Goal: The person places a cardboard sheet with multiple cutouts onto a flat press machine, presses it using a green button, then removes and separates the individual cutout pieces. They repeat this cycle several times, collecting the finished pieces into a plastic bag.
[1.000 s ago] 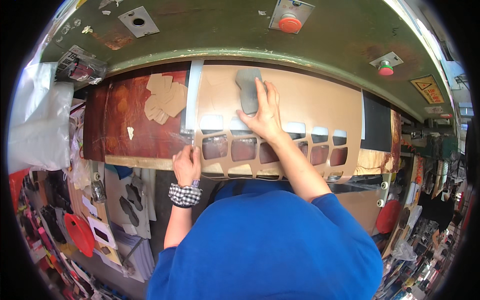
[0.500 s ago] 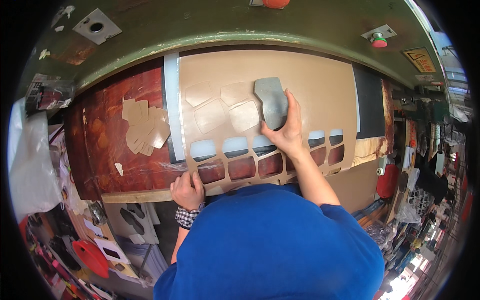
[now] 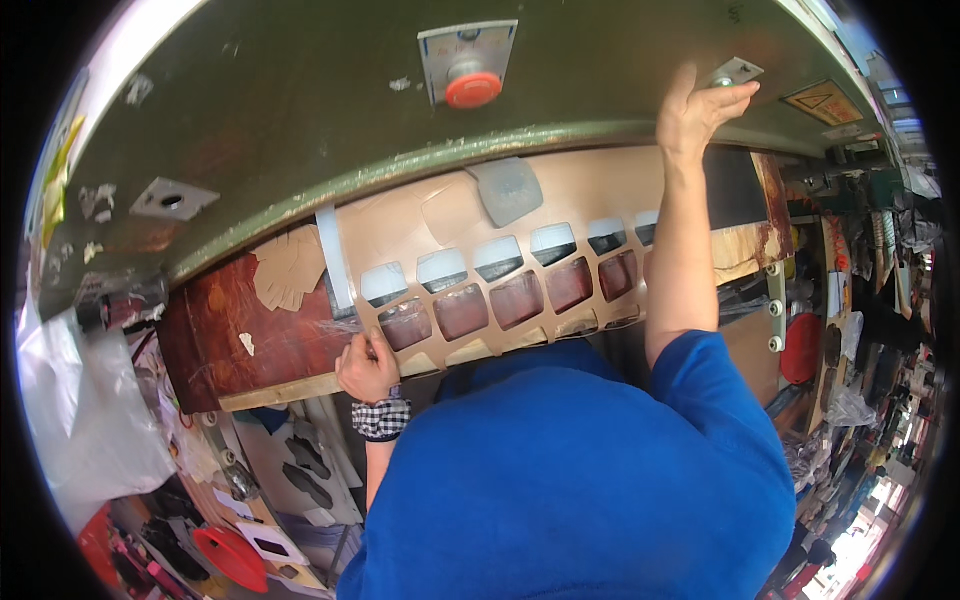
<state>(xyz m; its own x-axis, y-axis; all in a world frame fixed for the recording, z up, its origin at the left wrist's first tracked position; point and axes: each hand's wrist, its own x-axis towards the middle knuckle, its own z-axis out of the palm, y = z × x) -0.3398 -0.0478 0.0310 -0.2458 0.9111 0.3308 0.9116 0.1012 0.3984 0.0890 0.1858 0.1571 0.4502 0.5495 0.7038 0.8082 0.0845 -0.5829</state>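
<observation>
A tan sheet point(image 3: 390, 220) lies on the dark red work board point(image 3: 210, 330), its near rows punched with rounded four-sided holes. Near the sheet's left front corner, my left hand point(image 3: 368, 366) pinches its edge, thumb on top. My right hand point(image 3: 700, 115) is raised to the front of the green machine point(image 3: 330, 90), fingers stretched apart, by the small push button point(image 3: 722, 82) that it partly covers. Whether the palm touches the button I cannot tell. A grey cutting die point(image 3: 508, 192) rests on the sheet, its far end under the machine's edge.
Cut tan pieces point(image 3: 287, 272) lie in a loose pile on the board's left. A large red button point(image 3: 474, 90) sticks out of the machine front. Clear plastic point(image 3: 90, 410) hangs at the left, and a warning sign point(image 3: 825, 102) is at the right.
My right hand has let go of the cutting die and moved up and right to the push button. The machine's edge now covers more of the sheet. My left hand stays at the sheet's corner.
</observation>
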